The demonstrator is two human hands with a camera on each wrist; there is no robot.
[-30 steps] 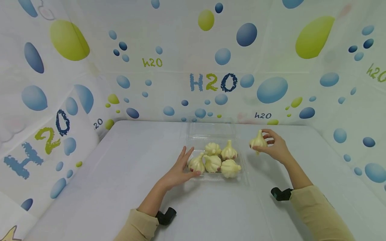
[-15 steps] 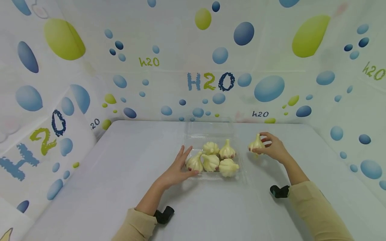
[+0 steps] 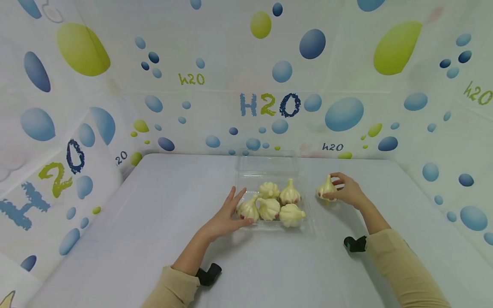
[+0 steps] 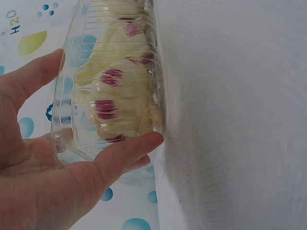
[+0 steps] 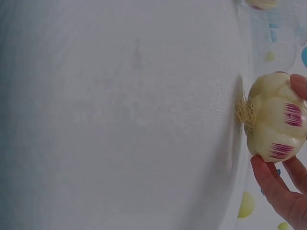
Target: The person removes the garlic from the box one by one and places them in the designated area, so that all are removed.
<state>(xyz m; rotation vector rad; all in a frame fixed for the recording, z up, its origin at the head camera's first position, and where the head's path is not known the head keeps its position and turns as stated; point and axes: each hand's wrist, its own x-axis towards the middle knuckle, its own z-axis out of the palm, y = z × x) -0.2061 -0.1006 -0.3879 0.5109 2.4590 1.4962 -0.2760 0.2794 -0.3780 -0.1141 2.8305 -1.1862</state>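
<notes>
My right hand (image 3: 348, 190) holds a garlic bulb (image 3: 326, 188) upright by its sides, to the right of a clear plastic clamshell container (image 3: 265, 226). In the right wrist view the bulb (image 5: 276, 117) shows purple streaks, its root tuft close over the table. My left hand (image 3: 227, 218) rests against the container's near left corner, fingers spread along the side and thumb at the front. Several garlic bulbs (image 3: 269, 208) sit inside the container. Through its ribbed wall (image 4: 79, 96), the left wrist view shows bulbs with purple patches (image 4: 120, 100).
The container's raised lid (image 3: 267, 164) stands open at the back. A white cloth (image 3: 173, 192) covers the table, which meets a white backdrop (image 3: 223, 47) printed with blue and green drops. Black wrist cameras (image 3: 209, 274) hang below both sleeves.
My right hand has lowered the garlic bulb toward the table beside the container. My left hand stays at the container's corner. The head view has shifted slightly.
</notes>
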